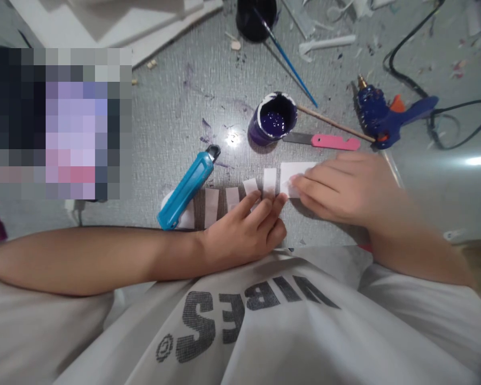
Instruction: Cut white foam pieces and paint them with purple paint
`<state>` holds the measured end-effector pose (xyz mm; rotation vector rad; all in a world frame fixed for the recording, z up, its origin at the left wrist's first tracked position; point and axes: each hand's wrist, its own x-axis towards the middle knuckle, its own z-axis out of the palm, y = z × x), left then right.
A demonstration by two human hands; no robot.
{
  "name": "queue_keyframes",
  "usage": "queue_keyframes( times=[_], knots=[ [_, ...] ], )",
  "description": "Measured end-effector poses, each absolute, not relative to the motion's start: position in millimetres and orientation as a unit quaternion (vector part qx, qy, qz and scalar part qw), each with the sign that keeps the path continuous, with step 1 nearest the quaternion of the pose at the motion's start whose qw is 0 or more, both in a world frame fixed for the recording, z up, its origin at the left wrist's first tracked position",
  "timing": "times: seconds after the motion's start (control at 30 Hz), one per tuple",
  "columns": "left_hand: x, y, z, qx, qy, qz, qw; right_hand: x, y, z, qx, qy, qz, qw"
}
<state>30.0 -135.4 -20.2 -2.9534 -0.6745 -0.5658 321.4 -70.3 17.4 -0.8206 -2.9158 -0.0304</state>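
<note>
My left hand [250, 227] rests palm-down near the table's front edge with its fingers apart, the tips at small white strips. One narrow white strip [269, 179] stands just beyond its fingertips, and a smaller tilted strip [250, 185] lies to the left. My right hand [344, 190] has its fingers closed together on a larger white rectangular piece [292, 171], whose right part it hides. More pale strips [212, 206] lie in a row to the left. A blue box cutter [188, 187] lies across the leftmost piece.
Behind my hands stand a cup of purple paint [266, 125] and a pink-handled knife [334, 142]. A blue glue gun [388, 115] with a black cord lies right. A thin brush [292, 69] leans from a dark cup [256, 21]. White boards [104, 21] lie back left.
</note>
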Motion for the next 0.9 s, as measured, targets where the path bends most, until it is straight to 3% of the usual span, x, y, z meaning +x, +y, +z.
queue_keyframes(
  times=[0.33,0.7,0.9],
  knots=[
    [30.5,-136.1,-23.1,-0.957,-0.218,-0.192,0.018,323.1,-69.5,20.0,-0.28,-0.956,-0.001,0.08],
    [29.1,-135.7,-22.5,-0.958,-0.214,-0.193,0.006,330.7,-65.9,0.9,-0.309,-0.922,0.14,0.188],
    [28.8,-136.6,-22.7,-0.957,-0.216,-0.192,0.004,329.9,-60.2,10.1,-0.276,-0.942,0.114,0.152]
  ],
)
